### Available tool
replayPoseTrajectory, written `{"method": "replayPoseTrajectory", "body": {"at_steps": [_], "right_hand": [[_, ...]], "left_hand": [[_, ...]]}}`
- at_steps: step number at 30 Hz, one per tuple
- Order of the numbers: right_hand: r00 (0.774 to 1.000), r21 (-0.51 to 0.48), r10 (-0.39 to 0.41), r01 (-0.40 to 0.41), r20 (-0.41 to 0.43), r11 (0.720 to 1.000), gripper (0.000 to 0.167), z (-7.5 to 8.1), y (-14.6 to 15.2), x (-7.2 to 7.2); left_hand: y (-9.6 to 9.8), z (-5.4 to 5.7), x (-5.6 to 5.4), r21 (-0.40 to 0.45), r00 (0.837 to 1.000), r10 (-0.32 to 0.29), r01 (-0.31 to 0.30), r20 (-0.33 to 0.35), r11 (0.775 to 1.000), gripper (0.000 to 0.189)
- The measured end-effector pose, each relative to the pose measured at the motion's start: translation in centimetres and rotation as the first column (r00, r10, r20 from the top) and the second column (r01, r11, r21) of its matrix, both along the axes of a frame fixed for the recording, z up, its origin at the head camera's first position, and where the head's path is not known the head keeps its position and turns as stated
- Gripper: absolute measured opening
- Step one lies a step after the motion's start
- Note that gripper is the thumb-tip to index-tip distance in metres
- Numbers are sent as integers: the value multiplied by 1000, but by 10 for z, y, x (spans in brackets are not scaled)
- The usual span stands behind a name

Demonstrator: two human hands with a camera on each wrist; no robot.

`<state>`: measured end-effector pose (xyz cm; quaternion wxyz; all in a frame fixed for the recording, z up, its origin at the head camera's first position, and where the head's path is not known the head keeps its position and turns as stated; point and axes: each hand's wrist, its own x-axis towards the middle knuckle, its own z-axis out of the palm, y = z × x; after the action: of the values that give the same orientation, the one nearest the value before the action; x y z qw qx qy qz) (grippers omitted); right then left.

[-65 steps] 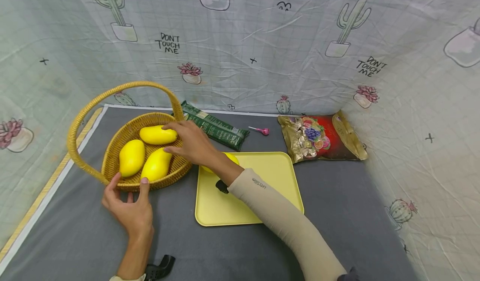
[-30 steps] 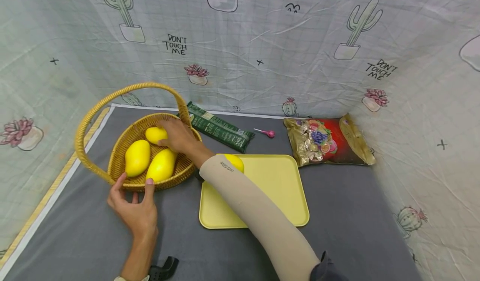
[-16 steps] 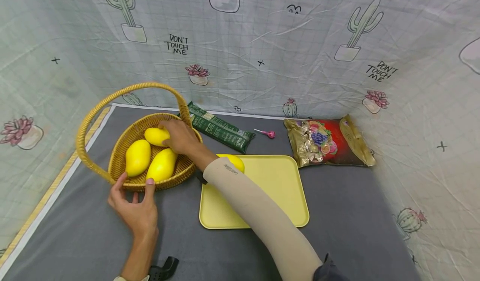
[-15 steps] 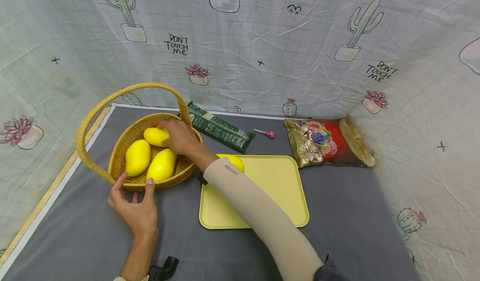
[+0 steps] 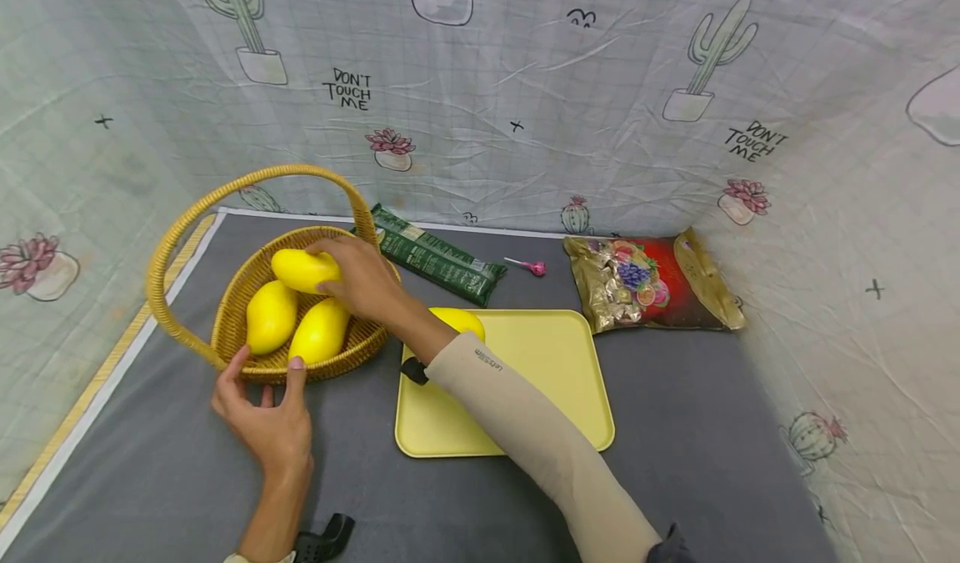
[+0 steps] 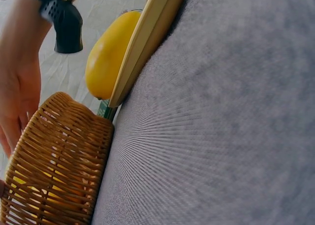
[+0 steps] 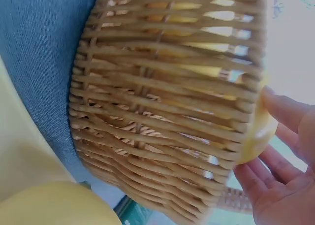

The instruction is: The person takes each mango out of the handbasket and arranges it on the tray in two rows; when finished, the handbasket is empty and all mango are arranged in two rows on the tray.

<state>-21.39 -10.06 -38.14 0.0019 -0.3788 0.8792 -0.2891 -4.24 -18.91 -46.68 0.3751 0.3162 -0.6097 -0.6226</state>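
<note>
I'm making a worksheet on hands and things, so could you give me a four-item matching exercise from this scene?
1. left hand
2. right hand
3. lollipop
4. tray

A. between the green packet and the red-and-gold bag
B. gripping a yellow fruit
C. bearing another fruit
D. at the near side of the basket

Pairs: 1-D, 2-B, 3-A, 4-C

Creased pale fabric (image 5: 480, 87) (2 printed slogans (image 5: 349, 89) visible) hangs behind a grey-covered table (image 5: 697, 463).

arched handle (image 5: 292, 170), obstacle above the basket (image 5: 360, 354)
</note>
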Motion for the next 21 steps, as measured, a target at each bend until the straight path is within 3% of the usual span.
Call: {"method": "replayPoseTrajectory", "body": {"at_steps": [13, 21], "right_hand": [[997, -120, -9, 0, -77, 993, 52, 13, 40, 27], [997, -146, -49, 40, -57, 988, 54, 19, 69, 40]], "left_hand": [[0, 2, 1, -8, 1000, 2, -2, 23, 1000, 65], [2, 2, 2, -18, 999, -7, 8, 31, 1000, 65]]}}
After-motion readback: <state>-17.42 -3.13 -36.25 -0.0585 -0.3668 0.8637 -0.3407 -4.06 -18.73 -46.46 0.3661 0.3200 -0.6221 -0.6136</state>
